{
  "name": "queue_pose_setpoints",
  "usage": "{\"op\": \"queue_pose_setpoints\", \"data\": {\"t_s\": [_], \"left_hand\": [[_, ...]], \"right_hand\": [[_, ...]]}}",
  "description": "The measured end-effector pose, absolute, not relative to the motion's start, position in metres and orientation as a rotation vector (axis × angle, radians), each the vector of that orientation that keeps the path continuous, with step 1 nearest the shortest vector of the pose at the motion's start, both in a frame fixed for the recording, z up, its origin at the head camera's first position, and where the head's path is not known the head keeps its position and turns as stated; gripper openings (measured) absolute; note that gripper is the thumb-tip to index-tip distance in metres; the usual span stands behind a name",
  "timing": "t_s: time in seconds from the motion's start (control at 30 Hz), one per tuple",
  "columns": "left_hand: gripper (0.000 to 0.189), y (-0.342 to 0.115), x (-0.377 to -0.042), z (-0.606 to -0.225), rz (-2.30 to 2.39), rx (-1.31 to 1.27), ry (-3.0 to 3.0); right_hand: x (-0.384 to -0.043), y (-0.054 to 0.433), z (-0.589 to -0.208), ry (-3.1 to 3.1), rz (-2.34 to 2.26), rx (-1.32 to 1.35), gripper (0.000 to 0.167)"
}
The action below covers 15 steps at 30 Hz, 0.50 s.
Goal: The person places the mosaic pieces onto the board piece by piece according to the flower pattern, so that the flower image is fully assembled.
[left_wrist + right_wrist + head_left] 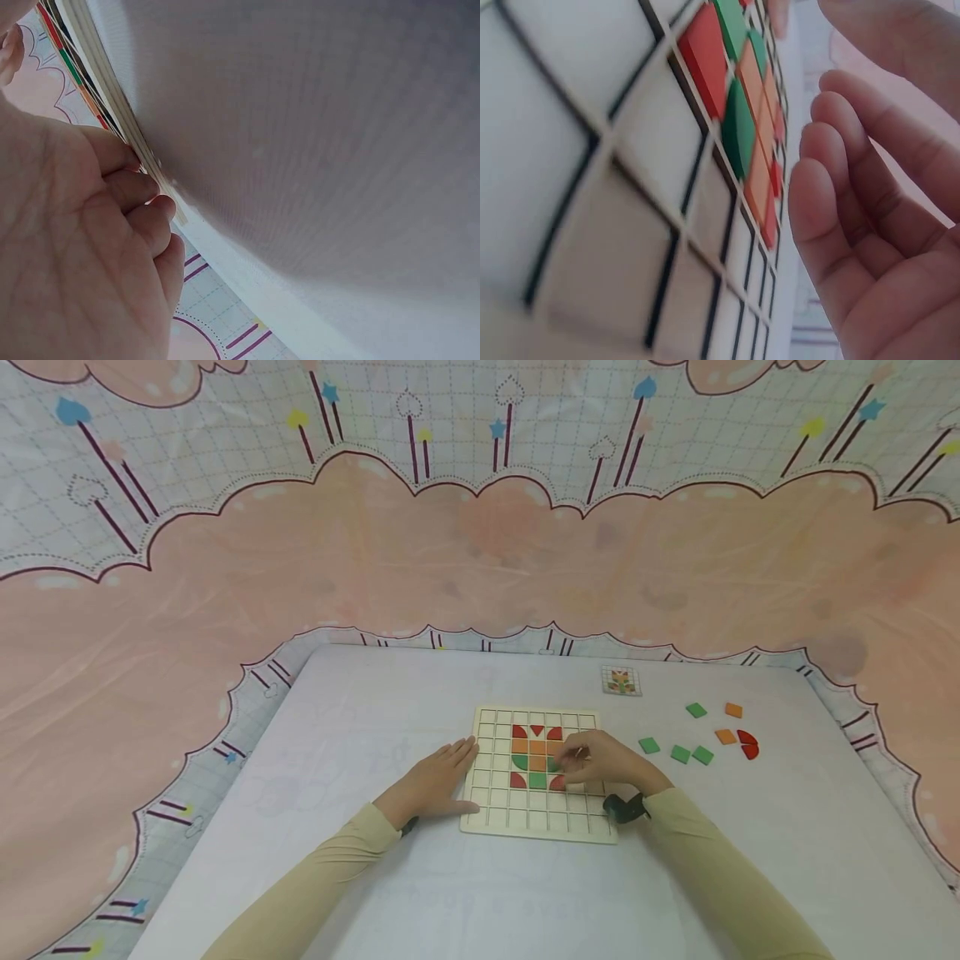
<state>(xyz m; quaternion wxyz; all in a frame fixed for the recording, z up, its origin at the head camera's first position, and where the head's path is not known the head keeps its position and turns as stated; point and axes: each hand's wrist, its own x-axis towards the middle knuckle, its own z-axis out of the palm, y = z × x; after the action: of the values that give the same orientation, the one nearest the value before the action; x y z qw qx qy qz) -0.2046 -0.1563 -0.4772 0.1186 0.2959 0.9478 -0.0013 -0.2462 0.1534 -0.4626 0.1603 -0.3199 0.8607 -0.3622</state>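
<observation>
The right hand (603, 758) is above the right part of a pale grid board (495, 797), fingers softly bent and side by side, the thumb standing clear of them; that grip looks loose and shows nothing in it. At the other side the left hand (435, 781) lies with relaxed fingers touching the board's left edge, thumb spread toward the near corner, clasping nothing.

The board's square compartments hold a block of pieces just left of the right fingertips. Farthest from the hand's wrist, the top row has a red piece (518, 732), a red triangle (537, 730) and another red one; below it come three orange squares (537, 747) side by side. Next are a green curved piece (520, 762), an orange square and a second green one (partly hidden by the right fingers in the head view), then red, a green square (537, 781) and red.

Right of the right hand, loose on the white table (375, 718), are four green tiles (680, 754), two orange tiles (725, 737) and two red quarter-rounds (749, 751) touching each other. Beyond that hand lies a small patterned card (621, 681)
</observation>
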Motion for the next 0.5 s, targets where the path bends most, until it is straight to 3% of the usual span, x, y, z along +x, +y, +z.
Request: {"op": "queue_pose_setpoints", "data": {"t_s": [0.5], "left_hand": [[0.096,-0.157,-0.204,-0.479,-0.012,0.869,2.770]], "right_hand": [[-0.249,0.221,-0.449,2.620,-1.000,-0.791,0.028]]}}
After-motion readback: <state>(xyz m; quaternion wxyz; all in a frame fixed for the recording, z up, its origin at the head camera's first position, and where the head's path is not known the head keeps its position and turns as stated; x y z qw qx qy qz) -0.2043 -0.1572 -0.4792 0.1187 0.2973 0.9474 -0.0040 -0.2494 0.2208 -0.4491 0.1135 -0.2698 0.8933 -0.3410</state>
